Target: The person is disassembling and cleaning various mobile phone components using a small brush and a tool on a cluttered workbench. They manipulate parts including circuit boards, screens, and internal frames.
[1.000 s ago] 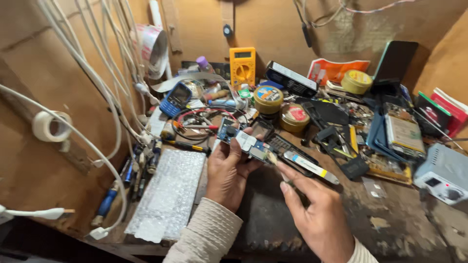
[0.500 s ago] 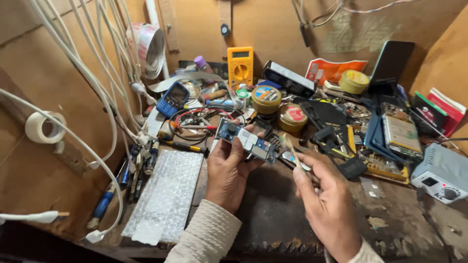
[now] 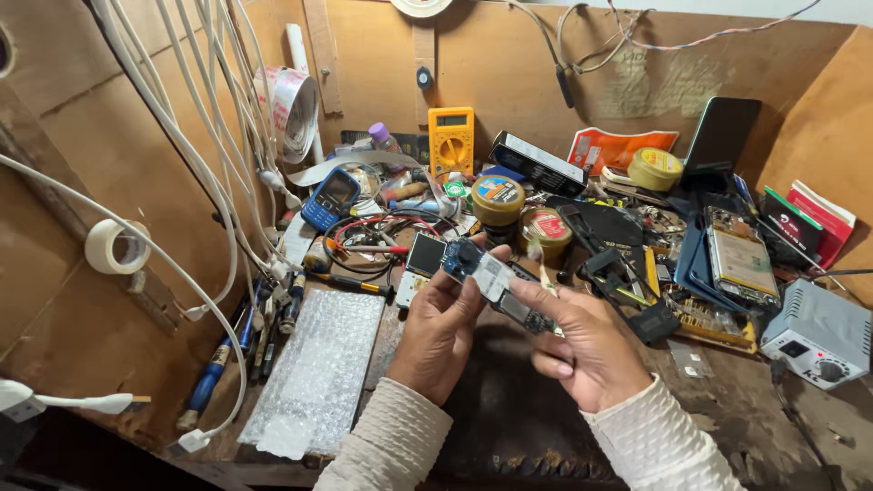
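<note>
Both hands held a phone circuit board above the cluttered workbench, the left hand pinching its upper end. The right hand closed around its lower end. A sheet of bubble wrap lay just left of the hands.

View, single: head-worn camera, looking steeply down and forward over a cluttered dark wooden table. Facing: toward the brown board back wall, with a brown side panel at frame left and another at far right. Range: close; the left hand and right hand sit low and centre, sleeves cut by the bottom edge. Shared coverage: none, there being one view only.
</note>
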